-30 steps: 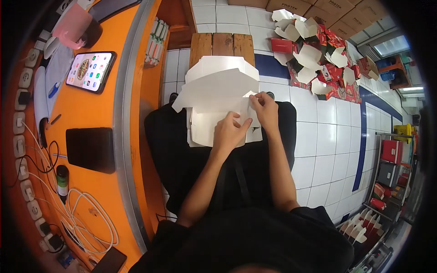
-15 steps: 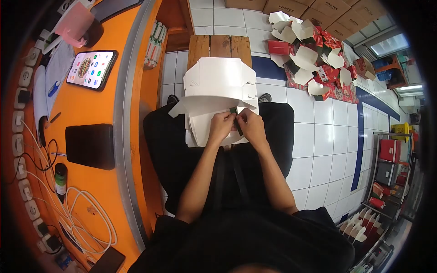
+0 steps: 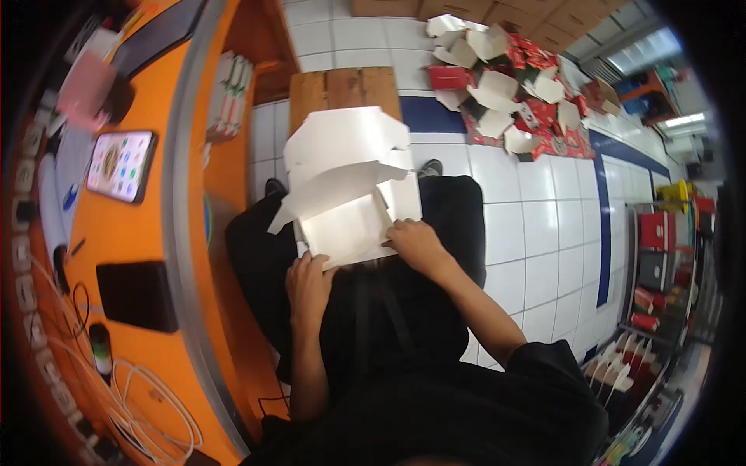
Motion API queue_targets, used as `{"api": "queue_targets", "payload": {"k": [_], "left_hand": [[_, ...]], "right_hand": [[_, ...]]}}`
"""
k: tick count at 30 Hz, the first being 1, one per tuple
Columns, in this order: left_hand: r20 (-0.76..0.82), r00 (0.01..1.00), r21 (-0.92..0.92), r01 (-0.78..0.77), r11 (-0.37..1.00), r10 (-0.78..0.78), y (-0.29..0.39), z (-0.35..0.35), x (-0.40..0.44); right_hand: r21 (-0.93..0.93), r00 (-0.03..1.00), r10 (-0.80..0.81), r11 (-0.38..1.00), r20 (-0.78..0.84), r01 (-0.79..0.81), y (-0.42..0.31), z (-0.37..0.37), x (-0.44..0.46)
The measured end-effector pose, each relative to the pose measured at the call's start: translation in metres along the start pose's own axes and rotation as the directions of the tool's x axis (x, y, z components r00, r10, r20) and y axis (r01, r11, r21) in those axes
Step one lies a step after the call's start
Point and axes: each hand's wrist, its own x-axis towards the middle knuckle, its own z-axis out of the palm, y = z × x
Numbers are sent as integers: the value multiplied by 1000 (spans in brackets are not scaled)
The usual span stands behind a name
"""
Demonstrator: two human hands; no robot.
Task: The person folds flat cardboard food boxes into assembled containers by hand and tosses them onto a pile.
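Tiled floor (image 3: 517, 221): white, crossed by dark blue bands.
White card box (image 3: 350, 229): resting over the near part of the wooden bench (image 3: 342, 87), between the dark-clad knees; open at the near side as a shallow tray, folded up at the far side into a raised, tilted lid (image 3: 334, 144).
Left hand (image 3: 308, 287): touching the box's near wall by its left corner, with fingers slightly bent; cannot tell whether gripping.
Right hand (image 3: 417, 245): gripping the box at its near-right corner, with fingers closed onto the side wall.
Loose white card (image 3: 404, 194): lying just beside the box's right wall, partly hidden.
Wooden bench: planked, showing beyond the lid up to its far edge.
Orange counter (image 3: 151, 233): running along the left, edged in grey; carrying a lit phone (image 3: 122, 167), a black slab (image 3: 138, 295) and a dark bottle (image 3: 99, 353).
Red and white cartons (image 3: 497, 93): heaped on the floor, right of the bench's far end.
Brown cartons (image 3: 536, 12): stacked beyond the heap.
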Motion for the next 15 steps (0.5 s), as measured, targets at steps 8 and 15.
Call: {"api": "queue_targets", "payload": {"k": [8,15], "left_hand": [[-156,984,-82,-99,992,86,2,9,19],[-320,947,-250,-113,962,28,5,-20,39]], "right_hand": [[120,999,-5,993,-40,10,-7,-11,0],[30,765,326,927,-556,-374,176,-171,59]]}}
